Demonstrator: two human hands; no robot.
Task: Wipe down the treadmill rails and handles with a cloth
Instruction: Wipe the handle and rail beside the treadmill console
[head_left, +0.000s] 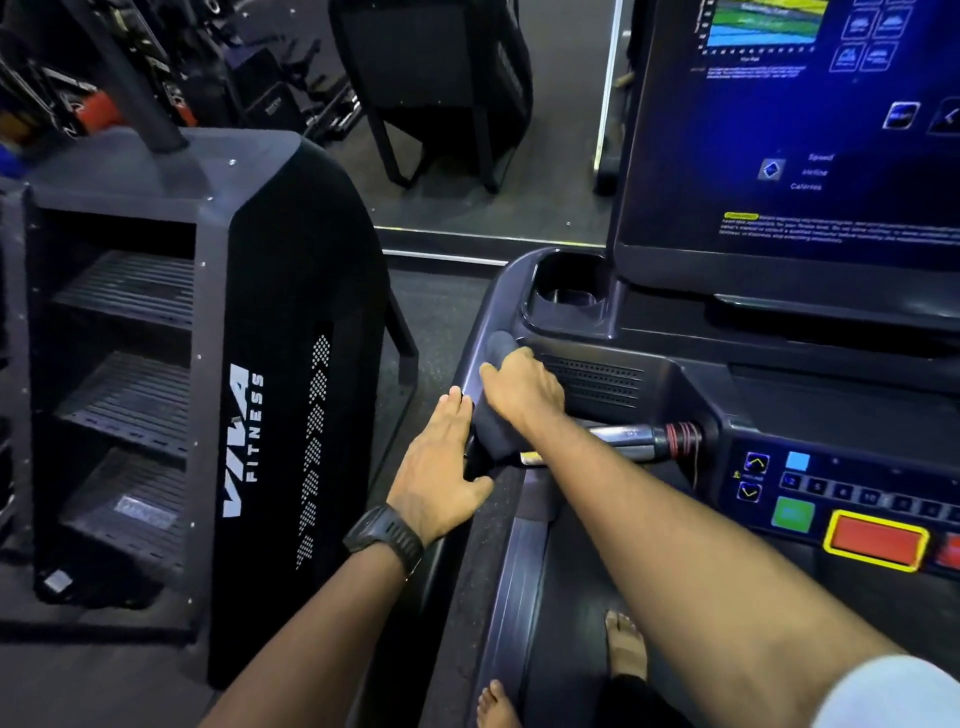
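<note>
What I can read on my feed

White "VIVA FITNESS" runs up the black side panel (244, 441) of the machine on the left. On the treadmill (670, 395), the blue screen (810, 171) lists "Speed", "Incline" and "Calories"; its smaller lines are too blurred for me. The button row (852, 496) carries digits, and I make out only "10".
</note>
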